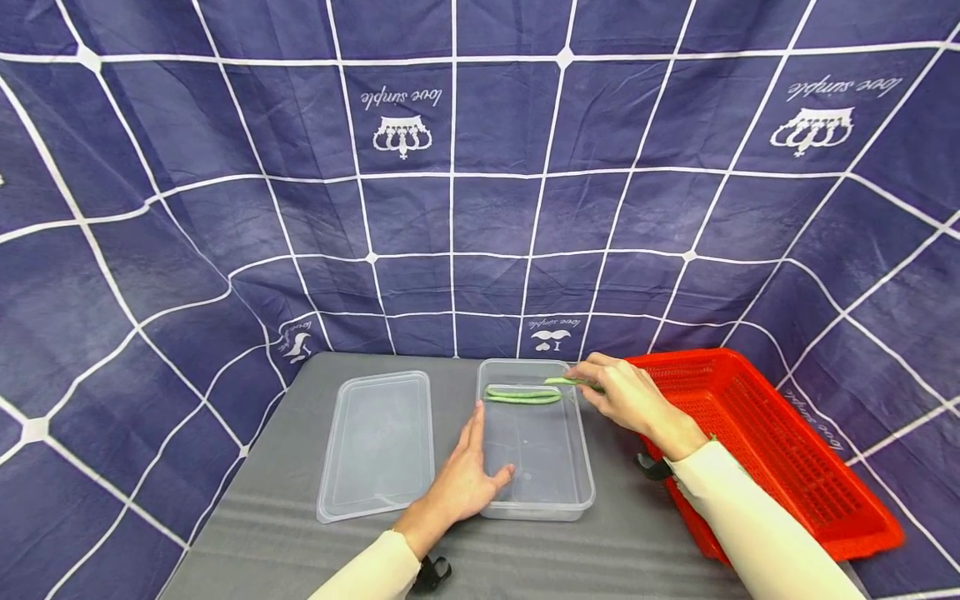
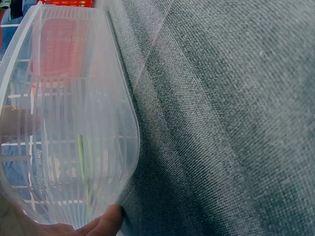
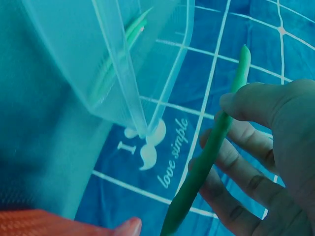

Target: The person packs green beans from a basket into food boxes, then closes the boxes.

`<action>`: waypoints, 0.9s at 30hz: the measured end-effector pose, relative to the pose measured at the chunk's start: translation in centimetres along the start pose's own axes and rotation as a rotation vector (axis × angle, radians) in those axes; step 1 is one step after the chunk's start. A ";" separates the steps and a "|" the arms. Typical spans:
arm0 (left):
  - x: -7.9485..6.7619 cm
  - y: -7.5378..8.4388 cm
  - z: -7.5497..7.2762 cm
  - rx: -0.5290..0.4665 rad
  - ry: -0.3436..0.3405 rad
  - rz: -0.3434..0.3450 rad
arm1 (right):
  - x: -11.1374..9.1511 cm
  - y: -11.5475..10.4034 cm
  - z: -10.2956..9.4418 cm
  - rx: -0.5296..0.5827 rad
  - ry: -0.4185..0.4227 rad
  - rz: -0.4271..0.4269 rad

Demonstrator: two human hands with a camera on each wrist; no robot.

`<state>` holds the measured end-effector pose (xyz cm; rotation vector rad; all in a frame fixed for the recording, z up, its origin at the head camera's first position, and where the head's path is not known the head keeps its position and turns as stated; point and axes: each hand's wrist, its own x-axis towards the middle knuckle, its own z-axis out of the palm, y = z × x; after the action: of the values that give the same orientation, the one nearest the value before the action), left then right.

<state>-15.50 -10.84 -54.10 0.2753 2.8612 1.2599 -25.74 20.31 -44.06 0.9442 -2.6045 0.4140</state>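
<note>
Sleeve [image 1: 765, 525], lower right; right hand [image 1: 630, 400] pinches a bean [image 3: 209, 150], best laid level; left hand [image 1: 463, 477], fingers straight, seemingly steadies the tub [image 1: 536, 510].

The head view is bright and evenly lit, with soft, faint shadows on the grey cloth [image 1: 262, 508]. Wide-angle distortion bends and spreads the white lines of the blue checked curtain [image 1: 495, 212] toward the edges; the red basket [image 1: 862, 533] looks stretched. The left wrist view is dimmer and cool-toned: pale reflections streak the clear plastic container [image 2: 108, 123], and the cloth darkens beside its lower end. The right wrist view has a strong blue-green cast and low contrast; the right hand [image 3: 290, 128] is shaded, and the green bean [image 3: 198, 172] brightens toward its upper tip.
</note>
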 end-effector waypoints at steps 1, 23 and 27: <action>0.1 0.0 0.0 0.002 0.001 0.001 | 0.2 -0.2 0.1 0.001 -0.001 -0.006; 0.0 0.1 0.0 0.006 -0.016 -0.002 | 4.1 -3.5 4.7 0.043 -0.071 -0.056; 0.1 0.1 0.0 0.009 -0.013 -0.003 | 4.8 -3.8 5.1 0.064 -0.087 -0.039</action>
<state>-15.55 -10.77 -54.04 0.2779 2.8563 1.2399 -27.78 12.91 -46.15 1.0553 -2.6601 0.4585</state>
